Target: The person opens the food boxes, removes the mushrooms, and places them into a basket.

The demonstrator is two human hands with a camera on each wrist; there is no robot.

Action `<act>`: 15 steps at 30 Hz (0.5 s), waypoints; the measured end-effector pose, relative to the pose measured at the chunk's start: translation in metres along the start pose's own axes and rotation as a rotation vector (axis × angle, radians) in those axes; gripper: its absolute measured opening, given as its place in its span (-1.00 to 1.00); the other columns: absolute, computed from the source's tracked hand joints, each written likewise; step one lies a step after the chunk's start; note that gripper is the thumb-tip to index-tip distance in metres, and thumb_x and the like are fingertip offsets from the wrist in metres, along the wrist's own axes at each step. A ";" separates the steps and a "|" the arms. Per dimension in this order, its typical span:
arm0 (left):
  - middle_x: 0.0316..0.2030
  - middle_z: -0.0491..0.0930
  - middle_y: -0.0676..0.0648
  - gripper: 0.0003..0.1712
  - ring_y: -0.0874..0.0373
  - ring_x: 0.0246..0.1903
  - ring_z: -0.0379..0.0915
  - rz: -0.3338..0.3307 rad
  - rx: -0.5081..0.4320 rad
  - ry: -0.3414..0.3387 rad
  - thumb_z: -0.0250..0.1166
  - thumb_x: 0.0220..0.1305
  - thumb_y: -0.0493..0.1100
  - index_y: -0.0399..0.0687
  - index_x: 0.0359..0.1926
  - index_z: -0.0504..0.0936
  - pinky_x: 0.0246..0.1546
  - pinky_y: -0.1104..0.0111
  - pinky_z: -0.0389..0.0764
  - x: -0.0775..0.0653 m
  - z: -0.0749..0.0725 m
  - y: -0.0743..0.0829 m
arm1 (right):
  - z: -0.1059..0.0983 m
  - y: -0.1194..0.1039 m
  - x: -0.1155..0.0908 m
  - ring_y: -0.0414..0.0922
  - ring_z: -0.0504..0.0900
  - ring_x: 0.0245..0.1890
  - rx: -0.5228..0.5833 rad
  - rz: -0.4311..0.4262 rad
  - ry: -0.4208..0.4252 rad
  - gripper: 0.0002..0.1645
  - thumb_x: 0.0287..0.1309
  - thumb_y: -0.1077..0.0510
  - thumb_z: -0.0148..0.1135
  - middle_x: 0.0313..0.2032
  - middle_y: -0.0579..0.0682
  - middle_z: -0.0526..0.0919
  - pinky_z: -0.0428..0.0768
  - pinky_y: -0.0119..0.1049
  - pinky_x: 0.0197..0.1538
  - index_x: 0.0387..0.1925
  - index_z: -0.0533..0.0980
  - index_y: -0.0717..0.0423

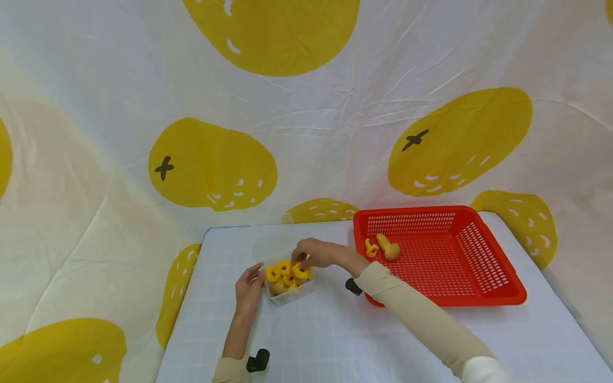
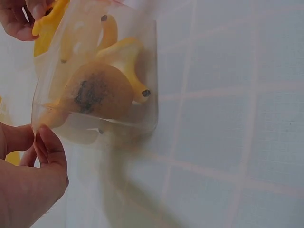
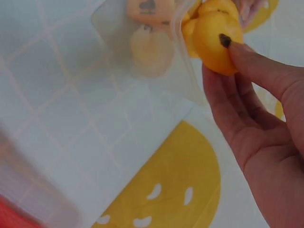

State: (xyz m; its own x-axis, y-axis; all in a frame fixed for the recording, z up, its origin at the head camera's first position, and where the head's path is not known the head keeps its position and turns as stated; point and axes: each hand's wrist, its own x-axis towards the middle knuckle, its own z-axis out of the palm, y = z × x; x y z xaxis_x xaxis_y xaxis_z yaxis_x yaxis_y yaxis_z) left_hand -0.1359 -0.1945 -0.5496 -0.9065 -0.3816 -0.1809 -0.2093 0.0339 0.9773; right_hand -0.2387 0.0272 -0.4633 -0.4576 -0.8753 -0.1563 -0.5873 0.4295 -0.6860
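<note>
A clear plastic box (image 1: 295, 296) stands on the table, heaped with several yellow crookneck squash (image 1: 272, 274). A tan butternut squash (image 2: 97, 90) with a dark, speckled end shows through its wall in the left wrist view. My left hand (image 1: 249, 291) pinches the box's rim on the left side between thumb and fingers. Over the box's right part, my right hand (image 1: 317, 252) grips one yellow crookneck squash (image 3: 216, 42), thumb beside its dark tip and fingers behind. That squash is right at the rim, among the others.
A red slotted basket (image 1: 479, 298) sits to the right under my right forearm. Inside, at its left end, lie another yellow squash (image 1: 371, 249) and a tan butternut squash (image 1: 389, 248). A fruit-printed cloth (image 1: 325, 143) hangs behind the table.
</note>
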 end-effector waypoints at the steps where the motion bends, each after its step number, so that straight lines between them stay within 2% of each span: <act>1: 0.05 0.59 -0.30 -0.59 0.27 -0.25 0.46 0.000 0.007 0.003 0.21 0.48 -0.30 -0.42 0.26 0.53 -0.29 0.47 0.60 -0.001 0.000 0.000 | -0.002 0.002 -0.003 -0.11 0.58 -0.10 0.011 -0.013 0.019 -0.79 0.34 0.36 0.29 -0.11 0.02 0.66 0.56 -0.43 0.05 -0.02 0.67 0.25; 6: -0.01 0.61 -0.24 -0.61 0.26 -0.26 0.47 0.004 0.017 0.014 0.22 0.48 -0.29 -0.39 0.24 0.56 -0.27 0.46 0.61 -0.002 0.000 0.001 | -0.009 0.011 -0.017 -0.15 0.60 -0.11 0.095 -0.041 0.110 -0.80 0.34 0.32 0.31 -0.12 0.00 0.69 0.61 -0.38 0.06 -0.02 0.64 0.21; 12: -0.11 0.59 -0.16 -0.62 0.26 -0.27 0.47 0.005 0.018 0.020 0.20 0.48 -0.31 -0.41 0.23 0.55 -0.29 0.49 0.59 -0.001 0.001 0.001 | -0.014 0.021 -0.036 -0.18 0.61 -0.13 0.173 -0.033 0.226 -0.72 0.35 0.29 0.32 -0.13 -0.03 0.70 0.64 -0.29 0.08 0.06 0.65 0.22; 15: -0.10 0.59 -0.17 -0.61 0.26 -0.25 0.47 -0.001 0.018 0.014 0.20 0.48 -0.32 -0.40 0.24 0.55 -0.28 0.51 0.58 0.000 0.001 0.000 | -0.016 0.024 -0.048 -0.15 0.62 -0.10 0.193 -0.025 0.267 -0.71 0.35 0.28 0.32 -0.10 -0.02 0.71 0.64 -0.29 0.08 0.08 0.66 0.22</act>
State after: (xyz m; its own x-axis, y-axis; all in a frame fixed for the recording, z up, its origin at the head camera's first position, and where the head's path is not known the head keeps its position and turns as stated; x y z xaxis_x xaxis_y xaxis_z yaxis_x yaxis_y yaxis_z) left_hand -0.1359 -0.1938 -0.5494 -0.9010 -0.3949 -0.1797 -0.2166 0.0504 0.9750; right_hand -0.2416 0.0827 -0.4603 -0.6187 -0.7848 0.0364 -0.4750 0.3367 -0.8131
